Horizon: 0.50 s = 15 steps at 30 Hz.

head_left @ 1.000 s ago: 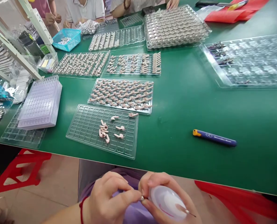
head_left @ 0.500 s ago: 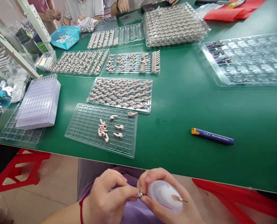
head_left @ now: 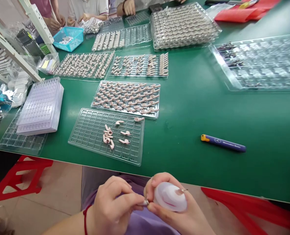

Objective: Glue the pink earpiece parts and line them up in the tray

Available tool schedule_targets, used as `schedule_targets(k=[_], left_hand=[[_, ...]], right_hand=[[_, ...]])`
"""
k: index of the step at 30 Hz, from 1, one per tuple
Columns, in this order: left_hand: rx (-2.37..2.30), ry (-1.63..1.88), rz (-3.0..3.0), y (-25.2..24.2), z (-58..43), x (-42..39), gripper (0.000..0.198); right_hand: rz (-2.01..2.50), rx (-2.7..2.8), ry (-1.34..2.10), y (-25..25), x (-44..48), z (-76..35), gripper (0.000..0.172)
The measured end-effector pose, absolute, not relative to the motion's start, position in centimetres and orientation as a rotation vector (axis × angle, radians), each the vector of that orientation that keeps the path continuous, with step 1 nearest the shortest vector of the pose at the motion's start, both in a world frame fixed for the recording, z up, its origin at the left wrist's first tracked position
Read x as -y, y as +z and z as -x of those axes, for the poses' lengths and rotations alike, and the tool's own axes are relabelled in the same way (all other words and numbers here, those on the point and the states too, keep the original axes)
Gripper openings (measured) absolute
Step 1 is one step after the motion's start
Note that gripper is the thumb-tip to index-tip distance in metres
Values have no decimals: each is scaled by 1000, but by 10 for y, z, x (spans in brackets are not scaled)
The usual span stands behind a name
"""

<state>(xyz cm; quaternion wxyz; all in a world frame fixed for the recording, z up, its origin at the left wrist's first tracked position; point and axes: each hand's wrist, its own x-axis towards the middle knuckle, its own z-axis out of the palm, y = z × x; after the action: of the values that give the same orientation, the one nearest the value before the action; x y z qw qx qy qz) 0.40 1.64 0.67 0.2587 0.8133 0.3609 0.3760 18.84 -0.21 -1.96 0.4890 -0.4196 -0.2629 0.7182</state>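
Note:
Low in front of my lap, my left hand (head_left: pixel 117 205), with a red string at the wrist, pinches a small pale piece (head_left: pixel 144 202) that looks like an earbud shell; the fingers hide most of it. My right hand (head_left: pixel 176 209) is closed around a translucent white squeeze bottle (head_left: pixel 168 197) with a thin needle tip (head_left: pixel 183 191) pointing up and right. The right thumb and index fingertips meet the end of the pale piece. Beyond my hands, a clear tray (head_left: pixel 86 140) carries several loose pale pink earbud shells (head_left: pixel 108 138).
Fuller earbud trays (head_left: pixel 126 98) stand behind, with a stack of filled trays (head_left: pixel 184 26) farther back. A stack of empty trays (head_left: pixel 38 107) is at left. A blue pen-like tube (head_left: pixel 223 143) lies right, below a large clear tray (head_left: pixel 264 62). Co-workers' hands (head_left: pixel 53 23) are across the table.
The squeeze bottle has tilted in my right hand, its needle tip swinging up and left. My left hand stays nearly in place, and a bit more of the pale piece shows.

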Motion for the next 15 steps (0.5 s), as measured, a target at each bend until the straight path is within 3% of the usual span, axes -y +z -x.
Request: schedule_targets(k=[9, 15], left_hand=[[-1029, 1001, -2020, 7, -5, -17, 10], [-1131, 960, -1604, 4, -5, -16, 20]], right_hand=[[1125, 864, 1507, -21, 3, -190, 26], [1384, 1367, 617, -41, -23, -230, 28]])
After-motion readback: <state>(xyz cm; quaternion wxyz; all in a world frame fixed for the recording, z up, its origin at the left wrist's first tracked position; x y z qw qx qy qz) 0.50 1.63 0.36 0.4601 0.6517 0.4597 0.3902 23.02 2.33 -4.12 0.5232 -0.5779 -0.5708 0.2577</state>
